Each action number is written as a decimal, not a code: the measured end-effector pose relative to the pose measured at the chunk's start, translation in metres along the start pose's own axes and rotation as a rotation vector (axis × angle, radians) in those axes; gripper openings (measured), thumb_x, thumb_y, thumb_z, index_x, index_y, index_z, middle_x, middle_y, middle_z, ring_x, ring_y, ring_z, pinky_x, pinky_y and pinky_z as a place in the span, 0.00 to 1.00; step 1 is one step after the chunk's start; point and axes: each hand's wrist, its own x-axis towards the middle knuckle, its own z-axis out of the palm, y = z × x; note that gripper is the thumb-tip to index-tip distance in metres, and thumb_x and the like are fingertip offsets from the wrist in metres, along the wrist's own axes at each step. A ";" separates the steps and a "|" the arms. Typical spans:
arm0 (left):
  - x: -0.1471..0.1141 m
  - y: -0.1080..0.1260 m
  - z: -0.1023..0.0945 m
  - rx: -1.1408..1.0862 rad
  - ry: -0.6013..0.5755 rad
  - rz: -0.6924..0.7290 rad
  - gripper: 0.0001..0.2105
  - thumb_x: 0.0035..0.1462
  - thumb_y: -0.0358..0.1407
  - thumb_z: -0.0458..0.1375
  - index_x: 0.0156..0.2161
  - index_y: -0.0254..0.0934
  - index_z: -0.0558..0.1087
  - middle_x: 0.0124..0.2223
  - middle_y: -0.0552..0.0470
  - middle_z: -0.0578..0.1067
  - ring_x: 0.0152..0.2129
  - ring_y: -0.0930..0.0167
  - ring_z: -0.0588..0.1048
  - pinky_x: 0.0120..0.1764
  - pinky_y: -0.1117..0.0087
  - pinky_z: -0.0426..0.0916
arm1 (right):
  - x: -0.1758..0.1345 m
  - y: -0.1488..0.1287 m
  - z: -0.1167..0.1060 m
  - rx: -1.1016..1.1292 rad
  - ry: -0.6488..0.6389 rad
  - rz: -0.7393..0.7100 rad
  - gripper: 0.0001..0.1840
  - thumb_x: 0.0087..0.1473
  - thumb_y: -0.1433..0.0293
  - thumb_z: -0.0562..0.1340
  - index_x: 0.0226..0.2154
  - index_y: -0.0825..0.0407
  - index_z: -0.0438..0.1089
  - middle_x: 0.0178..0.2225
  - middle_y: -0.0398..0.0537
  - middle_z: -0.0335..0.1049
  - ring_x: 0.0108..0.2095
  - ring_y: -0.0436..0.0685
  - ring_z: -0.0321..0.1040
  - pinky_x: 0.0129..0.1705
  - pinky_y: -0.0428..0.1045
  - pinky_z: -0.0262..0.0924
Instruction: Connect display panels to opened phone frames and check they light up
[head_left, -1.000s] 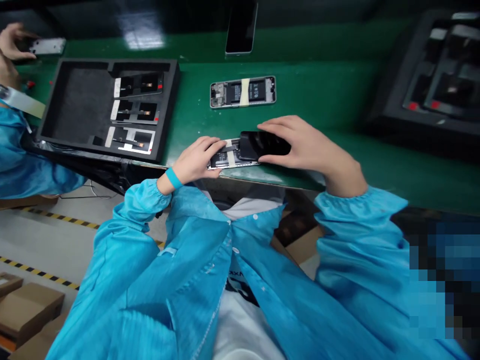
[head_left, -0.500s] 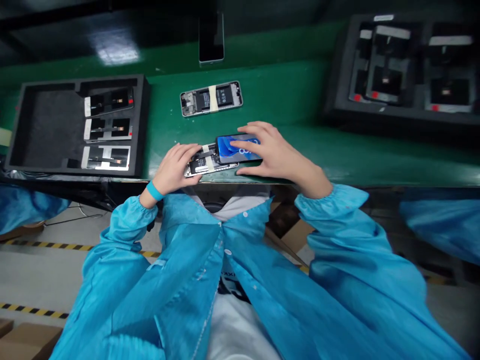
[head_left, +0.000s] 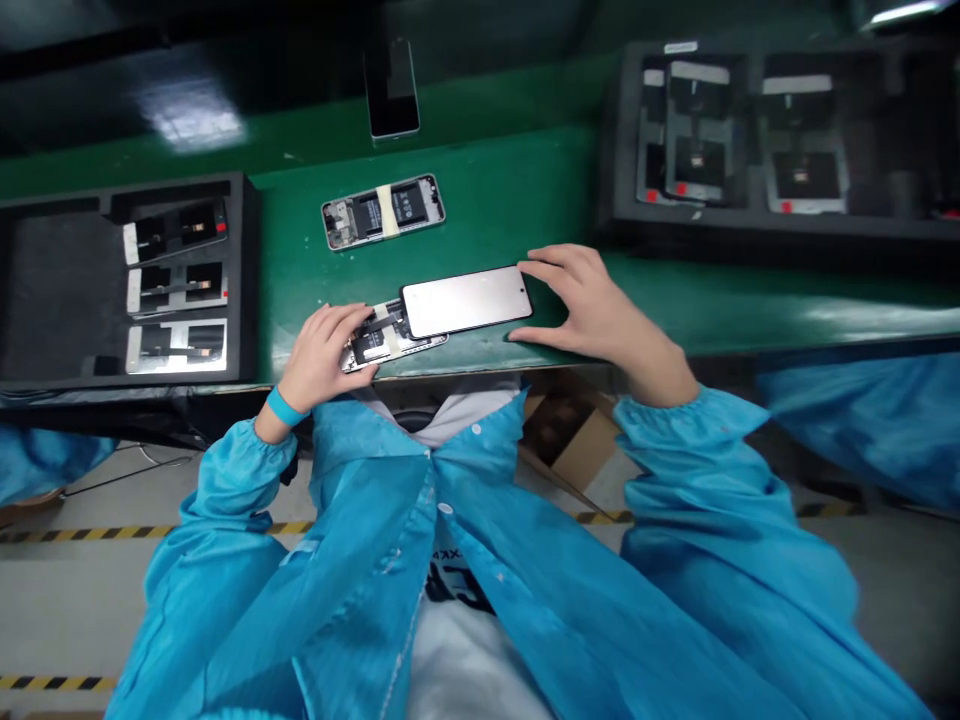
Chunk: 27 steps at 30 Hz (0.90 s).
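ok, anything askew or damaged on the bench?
One thing: in the left tray, the top display panel sits tilted, while the middle panel and bottom panel lie nearly straight. The lit screen only partly overlaps the open phone, though that may be deliberate. No obvious spill or breakage.

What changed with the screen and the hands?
The screen was black, then blue; now it's white. The right hand has slid right, off its face, and opened wide; I can't tell if it touches. The left hand still holds the open phone.
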 end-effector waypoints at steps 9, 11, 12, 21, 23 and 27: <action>0.001 0.003 -0.005 0.014 -0.056 -0.051 0.34 0.64 0.51 0.61 0.70 0.38 0.67 0.68 0.37 0.76 0.64 0.51 0.75 0.71 0.43 0.64 | -0.003 -0.003 0.006 0.105 -0.059 0.201 0.65 0.53 0.30 0.66 0.79 0.48 0.52 0.72 0.62 0.61 0.72 0.81 0.57 0.75 0.77 0.55; 0.001 0.003 -0.005 0.014 -0.048 -0.051 0.34 0.64 0.51 0.61 0.70 0.38 0.67 0.68 0.37 0.76 0.64 0.51 0.75 0.71 0.44 0.64 | -0.003 -0.003 0.006 0.107 -0.055 0.198 0.64 0.54 0.30 0.66 0.79 0.47 0.52 0.72 0.62 0.61 0.72 0.80 0.58 0.75 0.77 0.55; 0.000 0.003 -0.005 0.016 -0.048 -0.054 0.34 0.64 0.51 0.62 0.70 0.38 0.67 0.68 0.37 0.76 0.64 0.51 0.76 0.71 0.44 0.64 | -0.003 -0.003 0.006 0.105 -0.054 0.197 0.64 0.54 0.30 0.66 0.79 0.47 0.52 0.71 0.62 0.62 0.72 0.80 0.58 0.75 0.77 0.55; 0.001 0.004 -0.003 0.040 -0.031 -0.039 0.33 0.62 0.48 0.63 0.70 0.39 0.67 0.67 0.39 0.77 0.63 0.52 0.76 0.70 0.42 0.65 | -0.003 -0.002 0.008 0.105 -0.034 0.202 0.63 0.52 0.28 0.66 0.77 0.48 0.58 0.68 0.61 0.66 0.71 0.80 0.61 0.74 0.76 0.56; 0.001 0.004 -0.003 0.029 -0.009 -0.014 0.31 0.63 0.47 0.63 0.68 0.39 0.69 0.66 0.38 0.77 0.61 0.52 0.77 0.68 0.43 0.68 | -0.003 -0.002 0.008 0.105 -0.035 0.208 0.64 0.52 0.28 0.66 0.77 0.47 0.57 0.69 0.61 0.65 0.71 0.79 0.61 0.74 0.76 0.57; 0.002 0.004 -0.001 0.006 -0.020 -0.034 0.27 0.61 0.45 0.65 0.63 0.40 0.72 0.65 0.37 0.77 0.60 0.51 0.76 0.63 0.44 0.72 | -0.002 -0.005 0.006 0.100 -0.032 0.220 0.62 0.53 0.30 0.66 0.77 0.47 0.56 0.70 0.61 0.64 0.71 0.78 0.61 0.75 0.75 0.57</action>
